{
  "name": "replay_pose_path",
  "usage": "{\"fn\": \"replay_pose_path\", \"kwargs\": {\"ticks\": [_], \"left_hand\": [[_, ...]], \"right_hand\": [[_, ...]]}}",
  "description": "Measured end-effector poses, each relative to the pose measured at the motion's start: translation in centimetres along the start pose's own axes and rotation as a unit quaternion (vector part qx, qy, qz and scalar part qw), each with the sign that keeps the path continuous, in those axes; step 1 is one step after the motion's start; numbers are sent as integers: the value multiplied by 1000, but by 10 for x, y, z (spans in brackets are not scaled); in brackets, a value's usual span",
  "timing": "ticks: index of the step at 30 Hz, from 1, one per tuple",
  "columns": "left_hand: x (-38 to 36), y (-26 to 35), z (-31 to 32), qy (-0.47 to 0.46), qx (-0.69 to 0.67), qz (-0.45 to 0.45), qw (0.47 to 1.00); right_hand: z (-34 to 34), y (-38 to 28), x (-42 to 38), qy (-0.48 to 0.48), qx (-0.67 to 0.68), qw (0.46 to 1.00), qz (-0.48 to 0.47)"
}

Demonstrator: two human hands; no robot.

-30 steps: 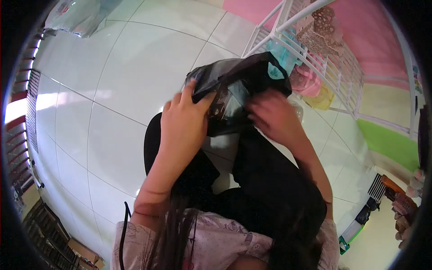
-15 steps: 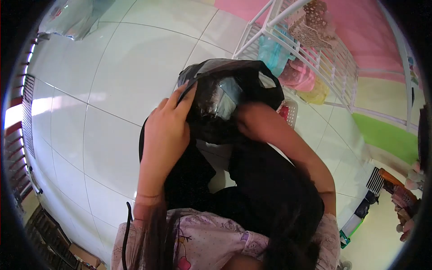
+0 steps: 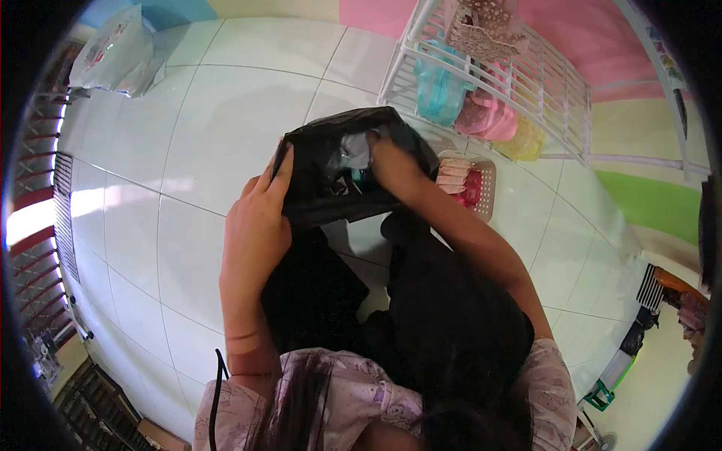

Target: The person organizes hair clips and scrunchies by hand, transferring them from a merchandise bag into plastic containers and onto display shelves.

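A black plastic bag [image 3: 316,203] stands with its mouth facing up, between my knees and the white rack. My left hand [image 3: 259,225] pinches its left rim between thumb and fingers. Deep in the bag's mouth is my right hand [image 3: 398,173], its fingers blurred and partly hidden beside a pale, shiny plastic packet [image 3: 355,150]; I cannot tell whether they grip it. Small light and teal bits show below the packet inside the bag.
A white wire rack [image 3: 511,83] with blue, pink and yellow plastic bags stands at the upper right. Beside the black bag sits a perforated basket [image 3: 487,188] with pink and red items. A filled white plastic bag [image 3: 116,52] rests at the upper left on the tiled floor [image 3: 195,248].
The black bag's mouth has opened into a wider, squarer shape. My right hand has moved up and left, further into it. The basket on the right shows more fully.
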State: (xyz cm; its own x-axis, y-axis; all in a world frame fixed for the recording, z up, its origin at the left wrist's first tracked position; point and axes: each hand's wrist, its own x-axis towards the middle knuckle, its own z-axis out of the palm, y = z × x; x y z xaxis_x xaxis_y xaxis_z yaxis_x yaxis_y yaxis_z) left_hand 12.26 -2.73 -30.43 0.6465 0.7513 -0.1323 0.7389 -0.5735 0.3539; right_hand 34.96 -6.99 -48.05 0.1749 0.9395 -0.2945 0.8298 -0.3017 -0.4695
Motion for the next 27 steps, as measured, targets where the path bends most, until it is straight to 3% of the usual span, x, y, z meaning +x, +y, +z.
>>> {"fn": "replay_pose_path", "kwargs": {"ticks": [3,6,9,12,15,17,18,21,24,27], "left_hand": [[0,1,-2,-14,-14,-12,1000],[2,-4,-1,-1,-49,-6,999],[5,-2,-3,9,-67,0,998],[7,6,-7,4,-81,-5,997],[3,6,-6,-3,-87,-19,996],[2,3,-7,-15,-77,-29,997],[1,3,-8,-29,-67,-35,997],[-2,1,-5,-11,-92,-3,996],[-1,5,-5,-10,-108,8,994],[1,5,-5,3,-72,17,997]], "right_hand": [[-34,-2,-5,-53,3,999,1],[-27,-14,-13,21,-43,974,-221],[-30,-67,-7,-174,-212,919,-282],[51,-59,14,69,-205,922,-322],[81,-33,41,102,-200,917,-331],[20,-49,43,-95,-78,978,-171],[-4,-53,42,-195,-15,977,-85],[-22,-32,45,-16,64,990,-127],[-37,-21,41,22,88,980,-175],[-41,-26,27,36,121,983,-137]]}}
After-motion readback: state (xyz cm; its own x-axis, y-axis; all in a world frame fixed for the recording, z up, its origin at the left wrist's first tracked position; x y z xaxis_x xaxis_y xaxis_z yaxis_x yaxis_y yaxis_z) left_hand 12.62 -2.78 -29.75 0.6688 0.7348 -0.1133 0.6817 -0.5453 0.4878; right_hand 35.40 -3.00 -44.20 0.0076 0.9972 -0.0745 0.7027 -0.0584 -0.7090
